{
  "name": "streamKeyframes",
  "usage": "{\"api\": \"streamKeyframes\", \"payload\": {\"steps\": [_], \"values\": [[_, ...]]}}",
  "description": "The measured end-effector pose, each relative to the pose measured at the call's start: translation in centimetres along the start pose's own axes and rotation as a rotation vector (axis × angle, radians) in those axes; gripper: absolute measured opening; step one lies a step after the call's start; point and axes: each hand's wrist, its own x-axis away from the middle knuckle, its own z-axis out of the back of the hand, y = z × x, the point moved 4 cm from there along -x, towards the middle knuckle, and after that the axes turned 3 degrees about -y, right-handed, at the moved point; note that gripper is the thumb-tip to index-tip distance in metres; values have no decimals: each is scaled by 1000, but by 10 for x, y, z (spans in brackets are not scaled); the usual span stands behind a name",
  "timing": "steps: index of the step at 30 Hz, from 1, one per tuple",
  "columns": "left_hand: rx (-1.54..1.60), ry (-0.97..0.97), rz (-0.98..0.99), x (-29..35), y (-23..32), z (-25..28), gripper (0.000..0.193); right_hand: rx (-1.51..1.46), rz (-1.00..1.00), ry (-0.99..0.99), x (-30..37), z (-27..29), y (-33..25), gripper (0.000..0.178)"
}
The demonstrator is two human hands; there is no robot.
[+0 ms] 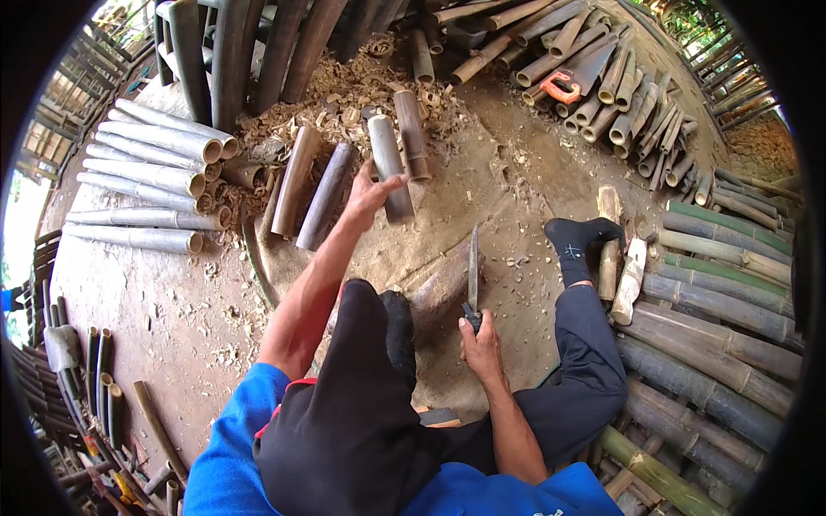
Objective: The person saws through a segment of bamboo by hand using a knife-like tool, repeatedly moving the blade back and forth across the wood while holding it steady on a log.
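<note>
The dirt floor (172, 301) was littered with shavings. Upper centre, the left hand (368, 193) grasped a grey bamboo tube (386, 163), one of four cut tubes there. Lower centre, the right hand (482, 348) clenched one knife (472, 267), blade upward.

matt grey bamboo tube (386, 163), dull metal blade (473, 267) w/ dark handle, rough dusty sacking (430, 249).

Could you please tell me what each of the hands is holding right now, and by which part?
The right hand grips a knife by its handle, blade pointing away. The left hand closes on the near end of a grey bamboo section.
</note>
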Motion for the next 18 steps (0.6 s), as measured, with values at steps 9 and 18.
{"api": "streamKeyframes", "payload": {"steps": [9, 18], "values": [[-1113, 519, -108, 16, 9, 47, 82, -15, 200, 59, -14, -7, 14, 36], [-196, 103, 179, 10, -15, 86, 66, -168, 52, -24, 0, 3, -19, 41]]}}
